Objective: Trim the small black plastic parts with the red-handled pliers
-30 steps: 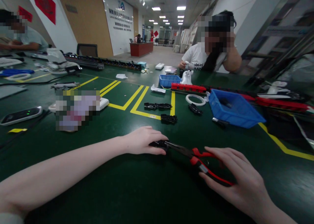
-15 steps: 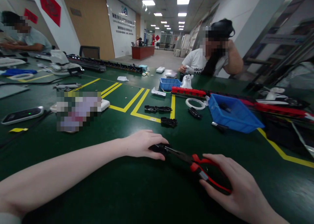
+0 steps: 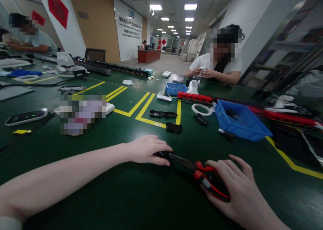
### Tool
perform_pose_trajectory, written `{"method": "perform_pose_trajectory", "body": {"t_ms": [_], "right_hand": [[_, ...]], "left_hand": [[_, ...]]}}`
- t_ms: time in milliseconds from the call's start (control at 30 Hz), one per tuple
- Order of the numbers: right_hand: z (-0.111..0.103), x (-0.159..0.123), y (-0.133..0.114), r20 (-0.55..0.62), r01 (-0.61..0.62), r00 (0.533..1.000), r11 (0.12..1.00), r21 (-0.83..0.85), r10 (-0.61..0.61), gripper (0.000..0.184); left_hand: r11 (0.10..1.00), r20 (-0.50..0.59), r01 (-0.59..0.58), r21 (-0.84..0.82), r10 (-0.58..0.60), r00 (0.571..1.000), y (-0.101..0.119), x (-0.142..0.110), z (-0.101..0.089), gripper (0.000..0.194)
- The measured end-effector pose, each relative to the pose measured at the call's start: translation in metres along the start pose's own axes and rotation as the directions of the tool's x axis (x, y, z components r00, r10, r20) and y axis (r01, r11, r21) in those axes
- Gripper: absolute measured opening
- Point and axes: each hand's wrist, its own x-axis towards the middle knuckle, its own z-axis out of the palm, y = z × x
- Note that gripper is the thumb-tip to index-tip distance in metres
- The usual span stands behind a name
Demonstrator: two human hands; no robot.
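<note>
A green table (image 3: 106,193) spread beneath both hands and well beyond them. On its far side, ahead and to the right of the grip, sat a person in a white shirt (image 3: 230,65). A large blue bin (image 3: 242,129) stood beyond the right hand, with dark pieces inside.

The right hand (image 3: 237,189) held the pliers (image 3: 199,174) loosely, thumb below and fingers above, one fingertip lifted clear. The left hand (image 3: 147,151) lay ahead and to the left of it, thumb and fingers closed on the black part (image 3: 163,154), with only a narrow gap between them.

The pliers ran from the right hand towards the left, their red handles spread apart and their nose reaching the end of the black part; whether the jaws had pinched it, I could not tell. A white ring (image 3: 202,115) lay farther off, ahead and to the right of the left hand's grip. Two black pieces (image 3: 163,114) lay straight beyond that hand, well apart from it, the shorter one nearer. The black part itself sat between the left fingertips, just off the pliers' tip end, partly hidden by the fingers.
</note>
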Motion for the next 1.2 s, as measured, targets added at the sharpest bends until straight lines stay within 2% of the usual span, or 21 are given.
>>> {"method": "perform_pose_trajectory", "body": {"t_ms": [200,400,600,833,900,1067,1200], "right_hand": [[-0.003,0.003,-0.005,-0.089,0.015,0.996,0.99,-0.138,-0.028,0.044],[-0.003,0.002,-0.003,-0.095,0.062,0.993,0.99,-0.125,-0.074,0.044],[0.005,-0.01,-0.005,-0.049,-0.09,0.995,0.996,-0.006,0.089,0.048],[0.009,-0.012,-0.005,-0.014,-0.123,0.992,0.992,0.025,0.123,0.048],[0.009,-0.012,-0.002,-0.025,-0.108,0.994,0.994,0.005,0.108,0.047],[0.005,-0.011,0.005,-0.034,0.014,0.999,0.998,-0.066,-0.016,0.05],[0.0,-0.008,0.005,-0.028,0.034,0.999,0.996,-0.079,-0.036,0.05]], "left_hand": [[1.0,-0.008,0.008,-0.013,-0.008,1.0,0.0,0.0,0.0,0.042],[0.997,-0.017,0.008,-0.073,-0.009,1.0,0.0,-0.001,-0.001,0.044],[0.994,-0.033,0.005,-0.106,-0.009,0.999,-0.003,-0.002,0.001,0.049],[0.997,-0.043,-0.011,-0.079,0.008,0.999,-0.003,-0.001,0.003,0.047],[0.997,-0.044,-0.024,-0.073,0.021,0.999,-0.003,-0.002,0.003,0.045],[0.997,-0.058,-0.033,-0.069,0.029,0.998,-0.004,-0.003,0.004,0.044],[0.998,-0.048,-0.015,-0.067,0.012,0.999,-0.004,-0.003,0.004,0.044]]}}
